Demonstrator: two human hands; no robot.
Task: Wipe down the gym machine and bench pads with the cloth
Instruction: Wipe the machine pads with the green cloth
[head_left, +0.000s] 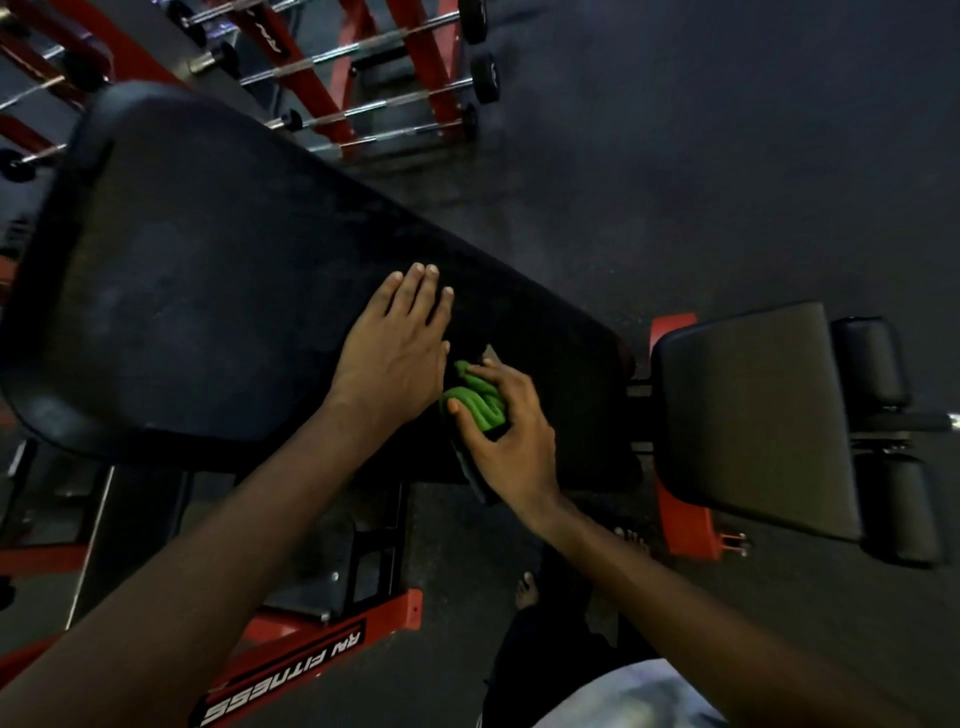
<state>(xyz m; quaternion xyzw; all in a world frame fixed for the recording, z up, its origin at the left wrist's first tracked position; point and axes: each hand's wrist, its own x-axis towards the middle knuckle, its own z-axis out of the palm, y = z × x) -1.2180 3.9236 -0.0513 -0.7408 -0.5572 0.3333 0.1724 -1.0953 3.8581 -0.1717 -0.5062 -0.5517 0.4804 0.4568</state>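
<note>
A long black bench back pad (218, 270) stretches from upper left toward the centre. My left hand (395, 348) lies flat on it with straight fingers, near its narrow end. Just to the right, my right hand (506, 426) grips a bunched green cloth (475, 397) against the pad's near edge. A smaller black seat pad (753, 415) sits to the right, with two black roller pads (872, 364) beyond it.
The bench's red frame (311, 649) with white lettering runs below the pad. A red rack of chrome barbells (395, 78) stands at the top. Dark rubber floor (727, 156) fills the right side. My bare feet (527, 590) are beside the bench.
</note>
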